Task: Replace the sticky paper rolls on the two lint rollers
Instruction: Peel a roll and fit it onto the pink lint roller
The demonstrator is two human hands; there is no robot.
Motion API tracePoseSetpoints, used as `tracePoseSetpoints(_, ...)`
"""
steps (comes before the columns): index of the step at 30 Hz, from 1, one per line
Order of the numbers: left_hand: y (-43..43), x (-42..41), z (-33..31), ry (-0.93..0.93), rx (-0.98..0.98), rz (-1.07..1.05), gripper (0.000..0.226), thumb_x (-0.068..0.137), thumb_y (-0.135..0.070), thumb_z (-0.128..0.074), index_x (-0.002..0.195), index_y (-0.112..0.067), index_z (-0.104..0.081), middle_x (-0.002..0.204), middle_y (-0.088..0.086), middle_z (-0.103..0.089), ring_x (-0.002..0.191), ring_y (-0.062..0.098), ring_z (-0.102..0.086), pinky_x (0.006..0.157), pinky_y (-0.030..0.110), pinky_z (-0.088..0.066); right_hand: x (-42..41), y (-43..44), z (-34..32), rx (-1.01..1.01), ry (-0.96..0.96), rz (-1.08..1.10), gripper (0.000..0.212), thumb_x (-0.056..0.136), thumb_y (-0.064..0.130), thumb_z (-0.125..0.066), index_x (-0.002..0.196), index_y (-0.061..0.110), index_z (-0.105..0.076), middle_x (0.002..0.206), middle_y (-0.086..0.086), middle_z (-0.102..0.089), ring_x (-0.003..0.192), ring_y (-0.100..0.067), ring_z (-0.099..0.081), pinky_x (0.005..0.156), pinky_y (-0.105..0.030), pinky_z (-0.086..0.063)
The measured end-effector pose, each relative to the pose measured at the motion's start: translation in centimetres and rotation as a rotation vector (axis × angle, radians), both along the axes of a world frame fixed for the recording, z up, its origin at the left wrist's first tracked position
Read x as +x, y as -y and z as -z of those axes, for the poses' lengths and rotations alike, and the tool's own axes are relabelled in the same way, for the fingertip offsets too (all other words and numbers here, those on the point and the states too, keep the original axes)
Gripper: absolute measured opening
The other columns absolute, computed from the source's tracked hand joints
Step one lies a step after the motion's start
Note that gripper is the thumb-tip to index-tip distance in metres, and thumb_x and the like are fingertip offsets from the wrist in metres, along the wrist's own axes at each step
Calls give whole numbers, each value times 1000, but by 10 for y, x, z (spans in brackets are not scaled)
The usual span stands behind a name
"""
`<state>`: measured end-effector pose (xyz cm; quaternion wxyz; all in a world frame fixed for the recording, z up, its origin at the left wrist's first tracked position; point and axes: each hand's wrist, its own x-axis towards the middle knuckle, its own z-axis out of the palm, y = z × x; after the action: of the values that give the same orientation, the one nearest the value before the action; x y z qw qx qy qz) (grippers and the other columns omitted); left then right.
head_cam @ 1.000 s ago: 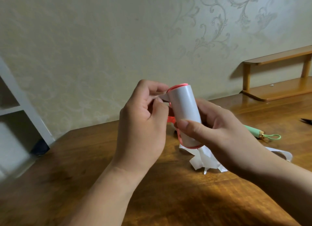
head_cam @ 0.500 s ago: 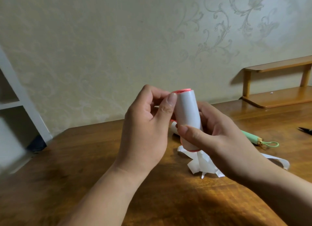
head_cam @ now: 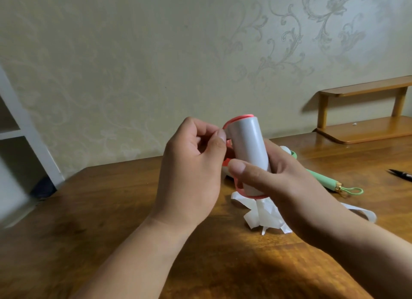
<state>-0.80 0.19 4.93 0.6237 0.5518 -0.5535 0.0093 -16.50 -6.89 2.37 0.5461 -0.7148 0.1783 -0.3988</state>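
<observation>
A white sticky paper roll (head_cam: 248, 147) sits on a pink lint roller, held nearly upright above the wooden table (head_cam: 111, 209). My right hand (head_cam: 274, 182) wraps the roll's lower half, thumb across its front. My left hand (head_cam: 191, 171) pinches the paper's loose edge at the roll's upper left between thumb and forefinger. The pink frame shows at the top and bottom rims; its handle is hidden behind my hands. A second lint roller with a green handle (head_cam: 323, 181) and green loop lies on the table behind my right hand.
Crumpled peeled white paper (head_cam: 265, 214) lies on the table under my hands, with a strip (head_cam: 365, 214) trailing right. A dark pointed tool (head_cam: 401, 175) rests at the right edge. A small wooden shelf (head_cam: 365, 129) stands at the back right, a white shelving unit (head_cam: 20, 129) at left.
My left thumb has come off the roll's top and now pinches the paper's edge at its upper left. The roll has tilted slightly, and my right hand keeps its hold.
</observation>
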Motion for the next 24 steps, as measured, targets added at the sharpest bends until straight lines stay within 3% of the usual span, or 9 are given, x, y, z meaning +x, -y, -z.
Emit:
tracePoseSetpoints(2,4,3,1,-113,49,38,9,102,-32,-65,100,-25,-69,95,1,-80,91,19,-80,80,40,-68,1,1,1,90,27,59,59,76,56,-85,124,28,-66,99,-5,-78,78,-11,-73,67,-25,-59)
tracePoseSetpoints(5,8,8,1,-316,64,175,11,95,-30,-62,95,-21,-69,101,18,-82,96,37,-83,89,57,-68,-1,6,0,247,131,35,45,85,45,-79,118,15,-72,98,-7,-82,78,-14,-74,65,-25,-55)
tracePoseSetpoints(8,8,13,-3,-423,36,273,11,100,-21,-56,95,-17,-65,89,13,-83,91,36,-86,81,45,-69,-3,9,-3,478,226,-91,46,87,42,-70,118,8,-77,93,-6,-79,80,-17,-74,78,-34,-56)
tracePoseSetpoints(11,10,13,-5,-497,43,312,12,96,-18,-51,92,-15,-61,80,10,-82,85,37,-86,76,44,-68,-3,9,-4,586,283,-158,55,86,40,-66,126,2,-70,88,-10,-73,74,-17,-70,72,-34,-52)
tracePoseSetpoints(14,10,10,-5,-508,86,321,18,92,-21,-50,86,-21,-66,91,13,-85,84,36,-85,72,42,-68,-2,8,-5,546,296,-130,44,84,49,-75,106,12,-83,81,-7,-71,68,-15,-67,63,-30,-50)
tracePoseSetpoints(19,10,12,-7,-634,10,306,16,110,-10,-46,107,-5,-62,88,18,-82,90,39,-85,78,48,-69,-4,13,-9,537,274,-89,57,90,45,-79,126,3,-68,91,-11,-75,70,-16,-71,58,-27,-58)
tracePoseSetpoints(22,10,15,-12,-779,17,369,32,115,-10,-41,132,6,-63,106,22,-81,102,36,-83,87,49,-69,-5,14,-9,613,268,-127,53,101,46,-58,126,1,-70,89,-13,-74,70,-20,-71,61,-31,-57)
tracePoseSetpoints(24,9,14,-14,-834,54,417,37,116,-13,-38,135,7,-64,116,23,-81,103,33,-83,86,46,-69,-4,13,-8,615,271,-152,65,93,56,-68,126,0,-72,86,-11,-69,69,-18,-68,64,-32,-52)
